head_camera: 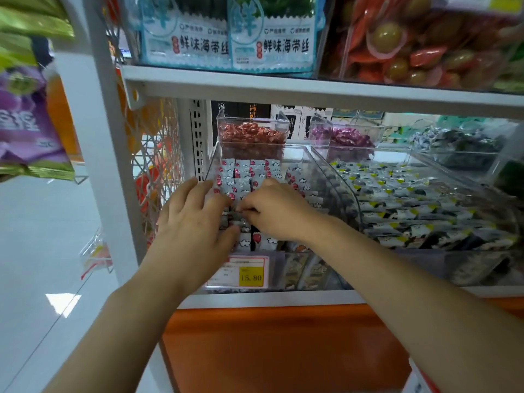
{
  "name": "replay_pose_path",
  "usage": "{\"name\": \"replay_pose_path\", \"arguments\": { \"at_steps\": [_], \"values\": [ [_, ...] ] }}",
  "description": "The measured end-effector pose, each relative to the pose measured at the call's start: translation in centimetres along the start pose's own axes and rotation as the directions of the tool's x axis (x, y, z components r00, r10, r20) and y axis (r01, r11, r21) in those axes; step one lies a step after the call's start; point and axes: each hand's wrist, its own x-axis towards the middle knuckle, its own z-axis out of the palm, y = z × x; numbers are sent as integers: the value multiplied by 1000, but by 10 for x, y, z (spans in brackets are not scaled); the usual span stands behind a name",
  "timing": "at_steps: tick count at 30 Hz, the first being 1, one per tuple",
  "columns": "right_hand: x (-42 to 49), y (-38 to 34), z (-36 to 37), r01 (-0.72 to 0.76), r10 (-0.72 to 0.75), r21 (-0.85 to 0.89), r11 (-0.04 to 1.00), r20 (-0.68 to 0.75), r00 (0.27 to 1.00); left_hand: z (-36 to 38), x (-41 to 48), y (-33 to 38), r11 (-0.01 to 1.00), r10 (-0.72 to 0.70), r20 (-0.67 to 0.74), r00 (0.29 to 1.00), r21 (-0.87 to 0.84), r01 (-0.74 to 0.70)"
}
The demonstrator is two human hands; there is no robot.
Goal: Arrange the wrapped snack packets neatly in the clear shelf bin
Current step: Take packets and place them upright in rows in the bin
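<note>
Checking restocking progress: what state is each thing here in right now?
Clear plastic shelf bin: open-topped, partly filled.
White red-dotted wrapped snack packets: lined up in rows at the back.
Left hand: fingers spread, pressing on the packets.
Right hand: fingers curled, pinching a packet.
Yellow price tag: on the bin's front.

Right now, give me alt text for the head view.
Both hands reach into a clear shelf bin of grey-and-red snack packets: the left hand lies flat on them, the right hand pinches one. A price tag below reads 15.80.
</note>
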Motion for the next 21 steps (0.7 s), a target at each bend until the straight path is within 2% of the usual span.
{"name": "replay_pose_path", "arguments": {
  "at_steps": [3, 6, 8, 10, 13, 15, 16, 18, 20, 21],
  "values": [
    [6, 2, -6, -3, 3, 5, 1000, 51, 999, -1, 1, 1, 1000, -5, -4, 1000, -16, 5],
    [16, 7, -14, -36, 69, 253, 967, -120, 990, -3, 2, 1, 999, -14, -11, 1000, -34, 13],
    [24, 11, -17, -64, 140, 324, 944, -218, 966, -5, 2, 0, 998, -21, -25, 999, -51, 20],
    [34, 15, -15, -80, 132, 232, 970, -221, 966, -6, 3, -1, 998, -22, -30, 999, -51, 20],
    [44, 12, -6, -65, 67, 18, 998, -147, 987, -6, 4, -2, 998, -21, -43, 999, -53, 19],
    [48, 9, 0, -51, 47, -32, 998, -106, 993, -7, 5, -1, 998, -19, -58, 998, -53, 16],
    [47, 8, 1, -44, 44, -3, 999, -102, 994, -7, 5, 0, 998, -20, -71, 997, -54, 16],
    [43, 7, -5, -49, 76, 201, 978, -127, 989, -8, 6, 2, 997, -24, -111, 994, -70, 16],
    [32, 7, -16, -38, 150, 466, 884, -205, 967, -9, 7, 4, 996, -25, -169, 985, -85, 10],
    [25, 7, -21, -23, 193, 534, 845, -265, 945, -10, 7, 5, 996, -21, -201, 979, -87, 4]
  ]
}}
